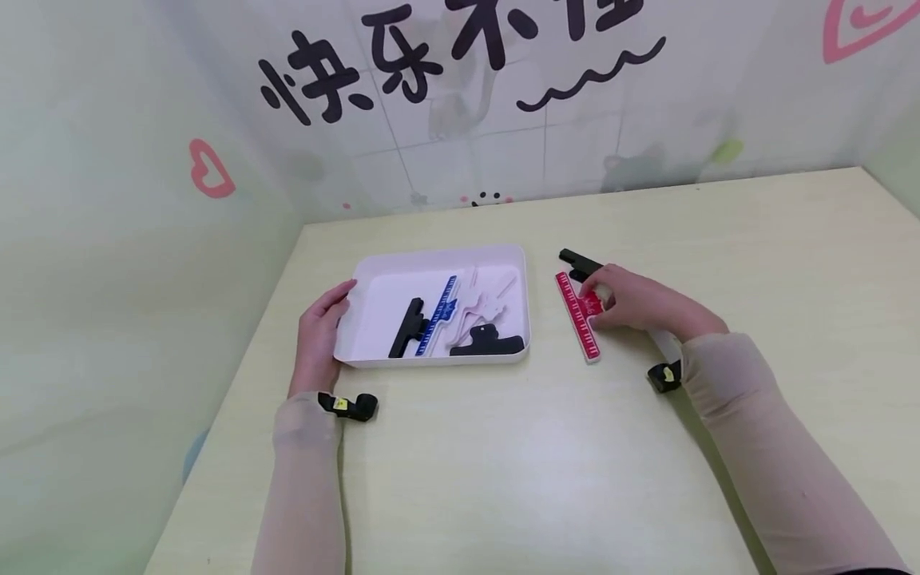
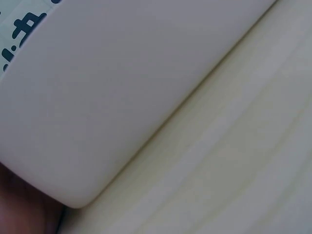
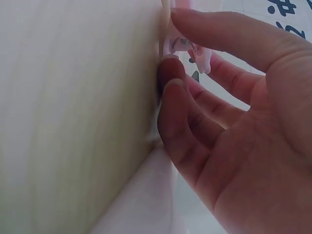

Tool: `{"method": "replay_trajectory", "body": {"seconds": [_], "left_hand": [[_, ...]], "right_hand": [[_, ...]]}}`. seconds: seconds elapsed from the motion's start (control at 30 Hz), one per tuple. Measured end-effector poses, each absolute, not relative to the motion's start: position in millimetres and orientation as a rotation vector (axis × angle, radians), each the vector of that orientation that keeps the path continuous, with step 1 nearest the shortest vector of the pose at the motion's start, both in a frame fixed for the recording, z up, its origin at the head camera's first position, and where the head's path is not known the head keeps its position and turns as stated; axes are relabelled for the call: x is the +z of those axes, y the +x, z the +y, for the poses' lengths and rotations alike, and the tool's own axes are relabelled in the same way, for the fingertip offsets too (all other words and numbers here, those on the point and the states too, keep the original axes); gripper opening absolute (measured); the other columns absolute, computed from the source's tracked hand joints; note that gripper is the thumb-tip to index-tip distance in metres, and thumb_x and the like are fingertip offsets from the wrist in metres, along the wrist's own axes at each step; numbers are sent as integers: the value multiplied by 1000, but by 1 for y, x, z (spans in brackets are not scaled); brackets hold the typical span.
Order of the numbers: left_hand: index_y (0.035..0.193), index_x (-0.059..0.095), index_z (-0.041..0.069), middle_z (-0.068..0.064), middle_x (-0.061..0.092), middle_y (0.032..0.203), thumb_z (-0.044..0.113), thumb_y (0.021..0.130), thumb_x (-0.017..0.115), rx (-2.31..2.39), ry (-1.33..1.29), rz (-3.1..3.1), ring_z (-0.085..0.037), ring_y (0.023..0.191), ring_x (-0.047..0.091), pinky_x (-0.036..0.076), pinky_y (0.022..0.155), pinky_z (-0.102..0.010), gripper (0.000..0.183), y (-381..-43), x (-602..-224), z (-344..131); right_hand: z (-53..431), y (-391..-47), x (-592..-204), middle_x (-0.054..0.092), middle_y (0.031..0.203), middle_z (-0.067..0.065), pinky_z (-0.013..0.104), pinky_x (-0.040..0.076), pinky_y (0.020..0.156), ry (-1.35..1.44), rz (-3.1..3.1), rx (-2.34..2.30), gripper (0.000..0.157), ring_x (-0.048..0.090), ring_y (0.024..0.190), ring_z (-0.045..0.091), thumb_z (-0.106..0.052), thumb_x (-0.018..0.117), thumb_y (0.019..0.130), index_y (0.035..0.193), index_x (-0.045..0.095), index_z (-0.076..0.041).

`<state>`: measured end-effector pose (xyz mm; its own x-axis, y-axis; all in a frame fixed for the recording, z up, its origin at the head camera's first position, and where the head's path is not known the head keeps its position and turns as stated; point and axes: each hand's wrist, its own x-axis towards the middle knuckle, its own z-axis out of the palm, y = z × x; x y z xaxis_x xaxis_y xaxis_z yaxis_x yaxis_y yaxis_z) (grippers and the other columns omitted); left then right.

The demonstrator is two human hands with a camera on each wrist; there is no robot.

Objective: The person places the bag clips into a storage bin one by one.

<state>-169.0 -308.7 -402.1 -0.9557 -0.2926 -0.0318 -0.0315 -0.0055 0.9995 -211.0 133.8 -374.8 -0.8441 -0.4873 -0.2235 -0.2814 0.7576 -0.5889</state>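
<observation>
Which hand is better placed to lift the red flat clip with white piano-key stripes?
Probably the right hand: it is curled over the red clip. The left hand is farther away, holding the left end of the white rectangular tray.

Pale table (image 1: 517, 463), white tray (image 1: 381, 299), red clip (image 1: 576, 315) and black clip (image 1: 579, 259) on it

The left hand (image 2: 23, 210) touches a white tray (image 2: 122, 83) on the table (image 2: 234, 156).

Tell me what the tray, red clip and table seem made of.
Tray: probably plastic, smooth and satiny, with moulded rounded corners.
Red clip: likely plastic, evenly coloured with crisp white markings; finish unclear.
Table: wood or wood-look laminate, judging by its pale, faint streaks and soft sheen.
</observation>
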Motion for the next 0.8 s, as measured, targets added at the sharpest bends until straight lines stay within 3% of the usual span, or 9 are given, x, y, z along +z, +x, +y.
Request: {"method": "replay_trajectory", "body": {"seconds": [0.37, 0.8], "left_hand": [[120, 58, 20, 7, 43, 131, 19, 92, 49, -2088, 346, -2081, -11, 120, 37, 32, 99, -30, 29, -170, -400, -308], [120, 58, 20, 7, 43, 131, 19, 92, 49, -2081, 353, -2087, -10, 120, 37, 32, 99, -30, 29, -170, -399, -309]], "right_hand": [[135, -211, -373, 52, 102, 10, 35, 42, 73, -585, 2571, -827, 44, 51, 85, 23, -27, 68, 78, 115, 49, -13], [133, -212, -369, 56, 101, 6, 35, 41, 75, -518, 2596, -824, 45, 50, 90, 22, -37, 68, 77, 118, 54, -24]]}}
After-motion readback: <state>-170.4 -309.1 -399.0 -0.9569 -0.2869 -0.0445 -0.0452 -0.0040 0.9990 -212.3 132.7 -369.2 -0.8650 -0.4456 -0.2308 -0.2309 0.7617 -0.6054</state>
